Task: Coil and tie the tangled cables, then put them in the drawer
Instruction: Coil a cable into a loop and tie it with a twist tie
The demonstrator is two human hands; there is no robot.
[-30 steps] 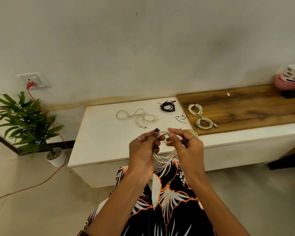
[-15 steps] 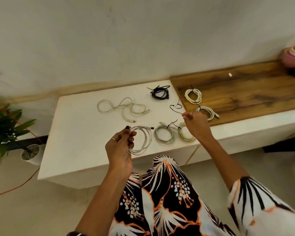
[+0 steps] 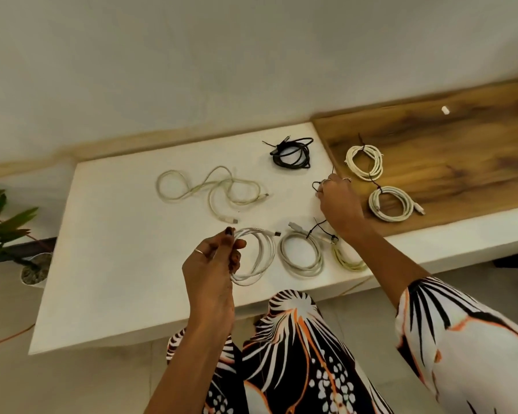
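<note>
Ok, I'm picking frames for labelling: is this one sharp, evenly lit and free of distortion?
Head view: light is soft and even, with no glare; wide-angle bend curves the white table edge; the thin black tie at the right hand is slightly blurred; the coil in the left hand is sharp.

We see soft, even, warm indoor light with faint shadows and no glare. Wide-angle distortion bends the bench edges (image 3: 192,333), and detail stays slightly soft.

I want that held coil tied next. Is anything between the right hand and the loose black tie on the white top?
Nothing visible: the right hand is already at the black tie, fingers on it. The left hand holds the white coil apart, nearer the front edge.
</note>
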